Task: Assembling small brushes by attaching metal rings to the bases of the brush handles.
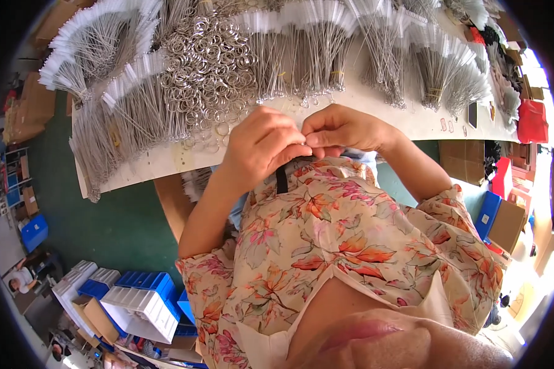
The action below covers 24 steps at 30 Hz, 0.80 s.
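My left hand (261,146) and my right hand (346,129) meet at the table's front edge, close to my body. The fingers of both are closed in a pinch, fingertips touching. Between them a tiny shiny bit shows, too small and too covered to name. Just beyond my left hand lies a large heap of loose silver metal rings (206,67). Past my right hand are bundles of thin wire-handled brushes (320,49) with white bristle ends pointing away and wire loops toward me.
More brush bundles (120,101) cover the table's left, some overhanging its edge. Others (446,71) stand on the right near a dark flat object (473,115). A cardboard box (461,161) is below the table at right. White and blue crates (143,307) stand behind me at left.
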Motion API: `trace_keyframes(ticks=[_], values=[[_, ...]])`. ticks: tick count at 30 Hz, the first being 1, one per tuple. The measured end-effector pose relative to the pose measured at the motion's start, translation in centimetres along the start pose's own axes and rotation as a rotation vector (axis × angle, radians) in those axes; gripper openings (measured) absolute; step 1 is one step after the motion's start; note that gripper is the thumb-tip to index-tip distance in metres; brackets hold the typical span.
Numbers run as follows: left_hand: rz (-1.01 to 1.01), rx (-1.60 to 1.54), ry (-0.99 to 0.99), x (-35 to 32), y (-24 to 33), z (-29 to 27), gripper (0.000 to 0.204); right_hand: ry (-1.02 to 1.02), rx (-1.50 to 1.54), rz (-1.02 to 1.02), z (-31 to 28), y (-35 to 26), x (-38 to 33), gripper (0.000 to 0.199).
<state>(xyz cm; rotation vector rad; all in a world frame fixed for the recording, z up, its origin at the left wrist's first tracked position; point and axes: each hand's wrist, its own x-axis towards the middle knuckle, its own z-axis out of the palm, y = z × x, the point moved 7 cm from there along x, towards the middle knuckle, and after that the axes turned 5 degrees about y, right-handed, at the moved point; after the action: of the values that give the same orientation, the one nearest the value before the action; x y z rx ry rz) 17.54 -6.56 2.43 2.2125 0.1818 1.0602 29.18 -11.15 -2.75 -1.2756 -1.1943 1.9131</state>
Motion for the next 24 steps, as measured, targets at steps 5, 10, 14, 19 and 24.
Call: trace_keyframes(ticks=[5,10,14,19,24], values=[[-0.199,0.627,0.051,0.5,-11.0,-7.5,0.015,0.503,-1.491,-0.074,-5.2,1.7,-1.9,0.008],[-0.225,0.978,-0.048,0.2,-14.2,-8.1,0.015,0.521,-1.226,-0.142,-3.5,4.1,-0.3,0.008],[-0.234,1.020,-0.048,0.5,-14.3,-7.2,0.013,0.607,-0.924,-0.342,-2.3,2.2,0.5,0.010],[-0.273,1.008,0.085,-0.8,-15.2,-7.9,0.012,0.628,-0.734,-0.529,-1.2,-1.2,1.3,0.012],[-0.395,1.090,0.097,-0.3,-14.7,-7.7,0.009,0.637,-0.695,-0.603,-0.7,-2.5,1.2,0.013]])
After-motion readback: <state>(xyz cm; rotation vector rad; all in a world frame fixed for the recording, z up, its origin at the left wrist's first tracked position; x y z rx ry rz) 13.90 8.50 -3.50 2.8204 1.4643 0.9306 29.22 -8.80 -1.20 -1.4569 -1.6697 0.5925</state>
